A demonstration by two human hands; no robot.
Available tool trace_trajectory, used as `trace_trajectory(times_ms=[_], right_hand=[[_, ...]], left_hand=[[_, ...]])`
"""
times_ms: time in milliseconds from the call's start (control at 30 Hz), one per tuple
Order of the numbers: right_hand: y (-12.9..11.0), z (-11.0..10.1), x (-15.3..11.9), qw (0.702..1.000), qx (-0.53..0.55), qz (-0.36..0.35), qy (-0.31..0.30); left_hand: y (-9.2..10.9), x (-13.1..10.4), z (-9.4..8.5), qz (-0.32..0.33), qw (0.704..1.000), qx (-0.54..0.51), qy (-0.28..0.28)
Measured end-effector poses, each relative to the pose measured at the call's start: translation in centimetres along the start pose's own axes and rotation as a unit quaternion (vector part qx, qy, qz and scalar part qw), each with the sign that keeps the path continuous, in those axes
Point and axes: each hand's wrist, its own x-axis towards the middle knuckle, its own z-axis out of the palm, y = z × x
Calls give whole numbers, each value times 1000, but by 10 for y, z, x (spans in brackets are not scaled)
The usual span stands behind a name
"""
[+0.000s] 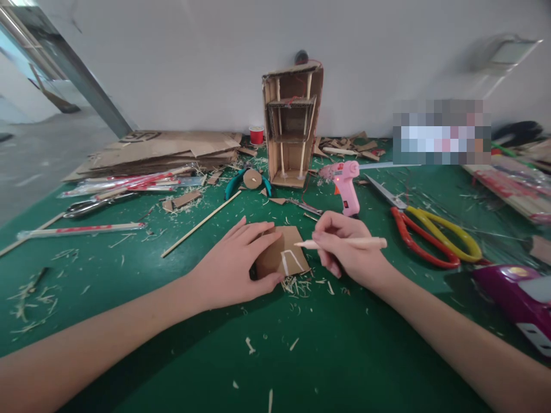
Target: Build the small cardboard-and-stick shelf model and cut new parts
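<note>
A small piece of brown cardboard lies on the green tabletop, with white lines drawn on it. My left hand rests with spread fingers on its left side, pressing it to the table. Between the fingers of my right hand is a pale marker pen, its tip just above or touching the cardboard near the white lines; which of the two I cannot tell. Thin shavings lie along the cardboard's near edge.
Behind stands a cardboard shelf model. A pink glue gun, scissors and a purple tool are to the right. To the left lie a thin wooden stick, wrapped sticks and stacked cardboard sheets.
</note>
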Motion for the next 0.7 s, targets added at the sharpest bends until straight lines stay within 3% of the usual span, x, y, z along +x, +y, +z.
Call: trace_trajectory(times_ms=[167, 400, 700], right_hand=[[-1, 0, -2, 996, -50, 40, -68], [2, 7, 0, 984, -169, 14, -47], [6, 10, 1, 985, -162, 14, -55]], left_hand=[[0, 0, 0, 2, 1000, -2, 7], [0, 1, 0, 6, 1000, 2, -1], [0, 1, 0, 7, 1000, 4, 8]])
